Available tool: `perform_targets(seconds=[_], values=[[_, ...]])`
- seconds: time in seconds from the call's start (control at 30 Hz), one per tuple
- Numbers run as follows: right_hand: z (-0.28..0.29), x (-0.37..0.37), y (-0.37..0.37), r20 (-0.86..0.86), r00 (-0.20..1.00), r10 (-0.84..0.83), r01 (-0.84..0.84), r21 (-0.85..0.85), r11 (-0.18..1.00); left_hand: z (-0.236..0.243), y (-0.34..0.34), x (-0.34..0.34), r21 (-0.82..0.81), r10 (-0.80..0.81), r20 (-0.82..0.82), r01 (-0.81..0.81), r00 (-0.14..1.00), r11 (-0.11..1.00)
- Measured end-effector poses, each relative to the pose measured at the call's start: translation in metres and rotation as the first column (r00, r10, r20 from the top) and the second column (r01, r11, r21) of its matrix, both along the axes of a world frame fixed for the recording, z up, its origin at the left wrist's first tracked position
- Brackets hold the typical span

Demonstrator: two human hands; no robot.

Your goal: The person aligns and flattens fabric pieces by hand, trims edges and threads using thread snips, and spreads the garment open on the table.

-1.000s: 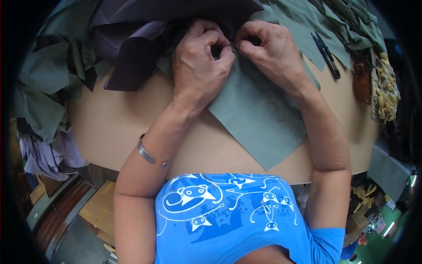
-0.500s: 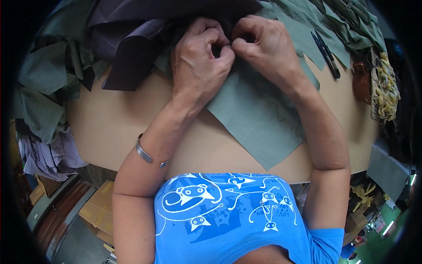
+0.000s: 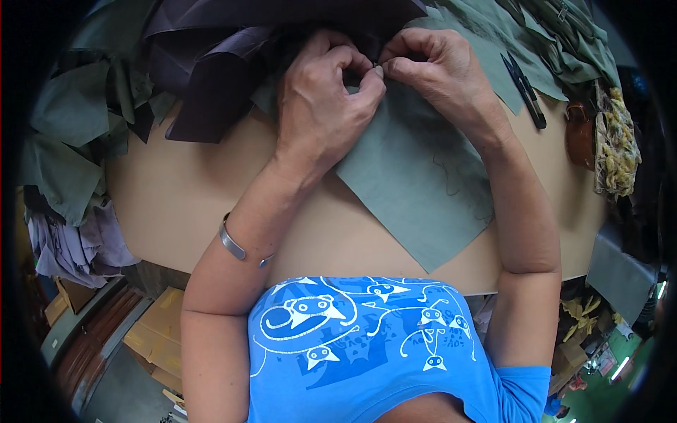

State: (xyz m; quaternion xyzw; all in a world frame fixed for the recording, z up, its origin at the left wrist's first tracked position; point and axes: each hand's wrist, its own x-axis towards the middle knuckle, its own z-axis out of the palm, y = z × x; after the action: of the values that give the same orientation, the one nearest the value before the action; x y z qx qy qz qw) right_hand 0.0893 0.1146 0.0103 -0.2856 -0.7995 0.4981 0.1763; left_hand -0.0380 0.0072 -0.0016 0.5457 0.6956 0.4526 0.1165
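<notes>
My left hand (image 3: 326,99) and my right hand (image 3: 444,74) meet at the top middle, each in a pinch, fingertips almost touching. Between them is something too small to name, at the upper part of a grey-green fabric piece (image 3: 416,183). That piece lies under my hands and comes to a point toward me. A loose dark thread (image 3: 450,176) curls on it. Folded dark purple fabric (image 3: 218,88) lies beside and beyond my left hand. To the right of my right hand are black thread snips (image 3: 525,92).
A tan tabletop (image 3: 204,183) carries the work. Green fabric pieces (image 3: 67,113) heap at the left, above lilac cloth (image 3: 77,243). More green fabric (image 3: 486,35) spreads at the far right. A brown container (image 3: 580,134) stands at the right edge, beside yellow pieces in clear wrap (image 3: 618,141). Cardboard (image 3: 159,335) sits below.
Both hands have shifted slightly to the right, still pinching close together. My right thumb and fingers have turned a little, and the fabric beneath has moved slightly.
</notes>
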Motion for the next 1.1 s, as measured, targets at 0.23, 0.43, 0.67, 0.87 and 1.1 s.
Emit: perform_targets(seconds=[0.23, 0.43, 0.67, 0.87, 1.1], values=[[0.001, -0.003, -0.002, 0.027, 0.999, -0.03, 0.028, 0.085, 0.996, -0.004, 0.004, 0.002, 0.015, 0.044, -0.067, -0.043, 0.997, 0.999], [0.0, -0.008, -0.005, 0.041, 0.995, -0.093, 0.081, 0.236, 0.968, -0.009, 0.005, 0.002, 0.106, -0.001, -0.018, 0.003, 1.0, 0.994], [-0.002, -0.005, -0.004, -0.007, 0.998, -0.068, 0.068, 0.145, 0.987, -0.009, 0.005, 0.002, 0.11, -0.01, 0.018, 0.008, 1.0, 0.994], [-0.003, 0.0, 0.002, -0.051, 0.999, -0.017, 0.011, -0.104, 0.995, -0.008, 0.003, 0.003, 0.106, -0.005, 0.074, -0.003, 0.997, 0.994], [-0.005, 0.004, 0.006, -0.02, 1.0, -0.015, 0.012, -0.139, 0.99, -0.008, 0.002, 0.001, 0.108, -0.032, 0.054, 0.026, 0.998, 0.994]])
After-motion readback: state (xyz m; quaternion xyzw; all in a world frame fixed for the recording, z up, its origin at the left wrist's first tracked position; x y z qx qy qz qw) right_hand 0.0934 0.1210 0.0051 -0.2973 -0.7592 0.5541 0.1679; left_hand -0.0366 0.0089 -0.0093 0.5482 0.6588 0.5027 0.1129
